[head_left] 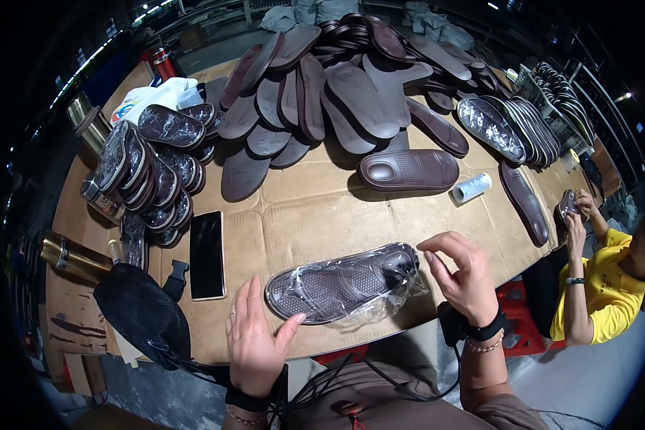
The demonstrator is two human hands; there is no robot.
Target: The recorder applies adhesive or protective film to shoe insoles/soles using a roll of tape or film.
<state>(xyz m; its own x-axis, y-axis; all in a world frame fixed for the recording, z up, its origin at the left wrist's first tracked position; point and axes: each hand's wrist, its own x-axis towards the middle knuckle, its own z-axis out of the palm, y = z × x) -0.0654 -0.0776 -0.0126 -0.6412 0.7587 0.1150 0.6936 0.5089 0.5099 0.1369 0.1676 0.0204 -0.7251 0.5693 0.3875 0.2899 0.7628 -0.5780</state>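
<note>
Between the hands, a dark-brown, shoe-shaped sole with a textured surface (337, 285) lies on the tan, cardboard-covered counter (294, 208), wrapped in crinkled clear plastic film (383, 312) that spreads loosely on the side toward the body. The left hand (256, 340) is open, fingers extended, its thumb at the near edge of the sole's left end. The right hand (460, 269) is half curled just beyond the right end, thumb and forefinger close together; whether they pinch any film cannot be told.

Ahead of the left hand lies a black rectangular phone (207, 254); left of that hand sits a black mesh pouch (145, 312). Farther out on that side is a pile of film-wrapped dark-brown soles (166, 183). Ahead of the right hand lie a small pale-blue cylindrical roll (471, 188) and a glossy brown sole with an oval heel hollow (412, 170). Well beyond both hands spreads a large heap of bare brown soles (358, 100). Right of the right hand, a person in a yellow shirt (609, 290) handles a small dark object (568, 204).
</note>
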